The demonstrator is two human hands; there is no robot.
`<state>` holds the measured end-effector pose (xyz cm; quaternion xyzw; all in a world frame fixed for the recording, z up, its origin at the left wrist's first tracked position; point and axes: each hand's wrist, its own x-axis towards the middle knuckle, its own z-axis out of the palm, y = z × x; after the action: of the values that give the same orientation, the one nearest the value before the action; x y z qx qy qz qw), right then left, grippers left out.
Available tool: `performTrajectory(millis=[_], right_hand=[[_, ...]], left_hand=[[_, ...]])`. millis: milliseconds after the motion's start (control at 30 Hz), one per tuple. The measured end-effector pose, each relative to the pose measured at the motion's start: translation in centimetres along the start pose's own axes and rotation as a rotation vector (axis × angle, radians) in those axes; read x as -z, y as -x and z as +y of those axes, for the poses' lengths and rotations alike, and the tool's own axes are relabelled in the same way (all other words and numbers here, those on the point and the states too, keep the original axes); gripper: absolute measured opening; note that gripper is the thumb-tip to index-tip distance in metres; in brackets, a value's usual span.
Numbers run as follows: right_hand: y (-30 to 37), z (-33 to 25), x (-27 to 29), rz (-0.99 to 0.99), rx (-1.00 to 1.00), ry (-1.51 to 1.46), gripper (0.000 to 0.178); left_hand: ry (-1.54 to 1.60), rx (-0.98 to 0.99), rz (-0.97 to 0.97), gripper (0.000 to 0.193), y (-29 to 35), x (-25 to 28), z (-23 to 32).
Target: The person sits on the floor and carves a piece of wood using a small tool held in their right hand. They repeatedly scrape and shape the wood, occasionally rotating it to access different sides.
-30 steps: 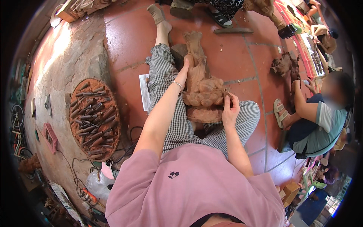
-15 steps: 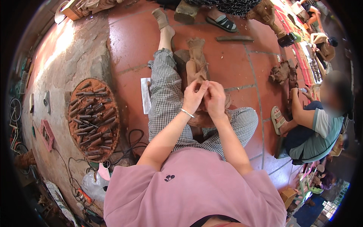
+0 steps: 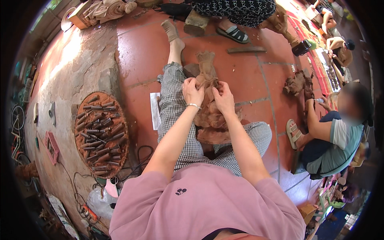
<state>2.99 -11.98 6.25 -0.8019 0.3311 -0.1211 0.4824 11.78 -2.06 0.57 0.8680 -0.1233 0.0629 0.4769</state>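
A reddish-brown wooden carving (image 3: pixel 208 106) with a flared, ruffled far end lies lengthwise between my legs. My left hand (image 3: pixel 193 93), with a silver bangle at its wrist, grips the left side of its narrow middle with curled fingers. Opposite it, my right hand (image 3: pixel 224 98) bends its fingers onto the right side, thumb toward me. A small dark patch shows by the right fingertips; I cannot tell whether it is part of the carving. Beside the far part of the carving sits a dark block (image 3: pixel 191 71), partly hidden by my trouser leg.
A round tray (image 3: pixel 125 157) of wood dust holds several carving tools at the left. A white strip (image 3: pixel 155 112) lies beside my left leg. Black cables (image 3: pixel 144 154) run near the tray. At the right a seated person (image 3: pixel 332 132) handles another carving (image 3: pixel 296 84). A flat wooden bar (image 3: pixel 247 50) lies ahead.
My hands were together over the carving, fingertips meeting. Now they have parted to its two sides, uncovering its middle. The view has shifted slightly.
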Motion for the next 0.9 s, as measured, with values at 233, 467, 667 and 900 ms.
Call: performTrajectory(millis=[233, 467, 667, 900], right_hand=[[-0.4, 1.0, -0.2, 0.003, 0.074, 0.057, 0.047], [-0.2, 0.5, -0.7, 0.044, 0.122, 0.115, 0.044], [-0.6, 1.0, -0.1, 0.032, 0.102, 0.060, 0.042], [0.0, 0.3, -0.6, 0.063, 0.126, 0.087, 0.040]], left_hand=[[0.004, -0.054, 0.014, 0.023, -1.2, -1.8, -1.0], [0.019, 0.064, -0.008, 0.028, -3.4, -1.8, -0.9], [0.090, -0.020, 0.111, 0.026, -0.6, -2.4, -1.3], [0.053, 0.028, 0.080, 0.023, -3.5, -3.2, -0.8]])
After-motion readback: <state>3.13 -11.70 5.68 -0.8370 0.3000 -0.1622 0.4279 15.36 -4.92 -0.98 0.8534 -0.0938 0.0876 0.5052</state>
